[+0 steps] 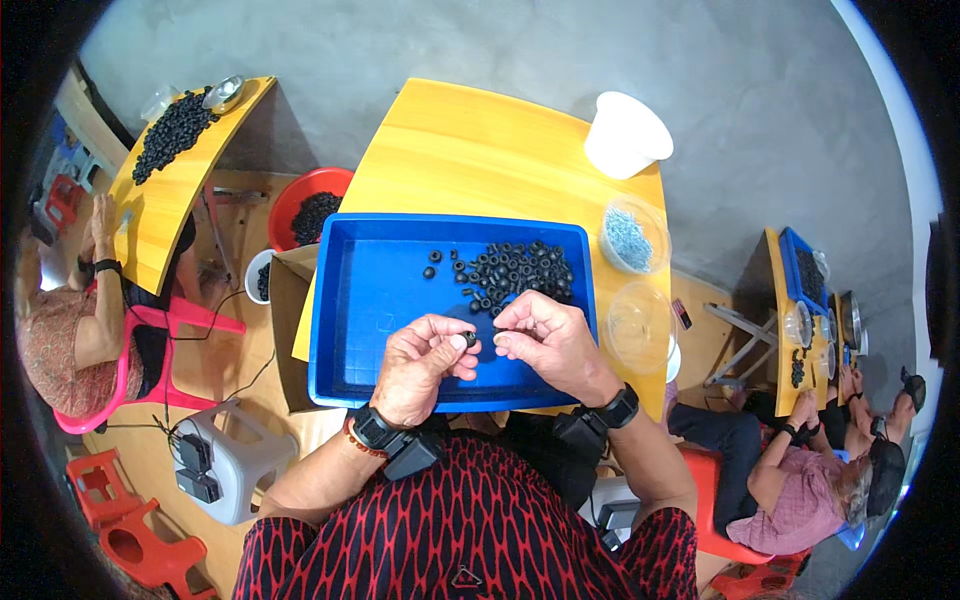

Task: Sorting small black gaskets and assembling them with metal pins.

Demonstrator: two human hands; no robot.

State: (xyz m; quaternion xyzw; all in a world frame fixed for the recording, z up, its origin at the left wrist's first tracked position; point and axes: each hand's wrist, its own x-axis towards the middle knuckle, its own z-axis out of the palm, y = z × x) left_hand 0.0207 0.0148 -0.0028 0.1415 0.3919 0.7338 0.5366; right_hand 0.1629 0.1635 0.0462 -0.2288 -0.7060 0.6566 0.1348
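Note:
Over the near side of a blue tray (365, 300), my left hand (420, 365) pinches a small black ring-shaped part (470, 339) between thumb and fingertips. Just to its right, my right hand (550, 340) has thumb and forefinger pressed together; whatever sits between them is too small to make out. The two hands are close but apart. Beyond them, a loose heap of similar black parts (515, 270) lies on the tray's right half, some showing round holes. A few single ones are scattered at the heap's left.
The tray rests on a yellow table (460, 150). At its right stand a white tub (627, 135), a clear bowl of pale blue bits (630, 238) and another clear bowl (640, 325). A red basin (300, 205) and a cardboard box (292, 330) are left. Other people sit at side tables.

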